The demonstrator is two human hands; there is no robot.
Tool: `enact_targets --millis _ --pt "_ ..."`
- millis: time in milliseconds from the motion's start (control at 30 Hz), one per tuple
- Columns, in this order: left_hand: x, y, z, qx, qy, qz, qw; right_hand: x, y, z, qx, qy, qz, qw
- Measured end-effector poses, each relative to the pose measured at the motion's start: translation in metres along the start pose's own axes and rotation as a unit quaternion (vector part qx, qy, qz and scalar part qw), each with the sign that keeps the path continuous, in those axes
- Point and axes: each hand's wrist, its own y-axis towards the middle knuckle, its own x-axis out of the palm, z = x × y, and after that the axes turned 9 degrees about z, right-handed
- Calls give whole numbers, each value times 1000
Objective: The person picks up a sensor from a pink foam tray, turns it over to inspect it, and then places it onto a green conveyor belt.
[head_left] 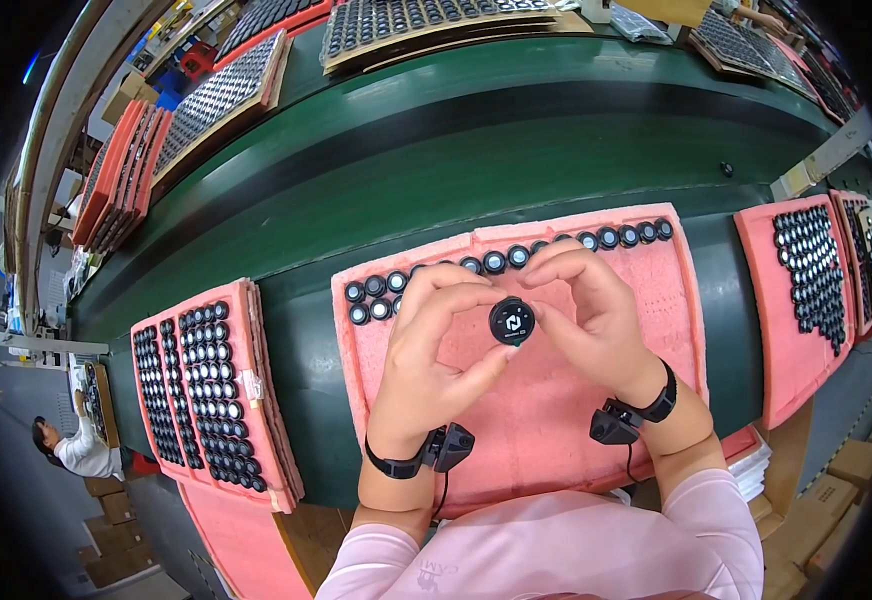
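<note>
Over the middle of a pink foam tray, a small round black disc with a white mark faces up. My left hand pinches it between thumb and fingers on its left side. From the other side, my right hand has its thumb at the disc's right edge, fingers curled beside it. A trace of green shows at the disc's lower edge. Beyond my hands, a row of small black round parts lines the tray's far edge, partly hidden by my fingers. Each wrist wears a black strap with a small device.
Pink foam trays of similar round parts stand at the left and right. Behind runs a green conveyor belt, with loaded trays beyond it. One small black part lies on the belt. A person works at far left.
</note>
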Motion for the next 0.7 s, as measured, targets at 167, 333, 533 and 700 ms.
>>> enact_targets --millis 167,333,533,700 --pt "0 -1 3 1 11 1 1000 -1 -2 -3 100 119 0 988" --pt "1 -2 1 5 14 5 1000 -2 -1 -8 168 189 -38 967" --pt "3 -3 2 24 33 7 999 1 -2 -8 164 175 -71 968" --pt "4 -3 0 22 26 1 999 4 -6 -2 157 186 -58 968"
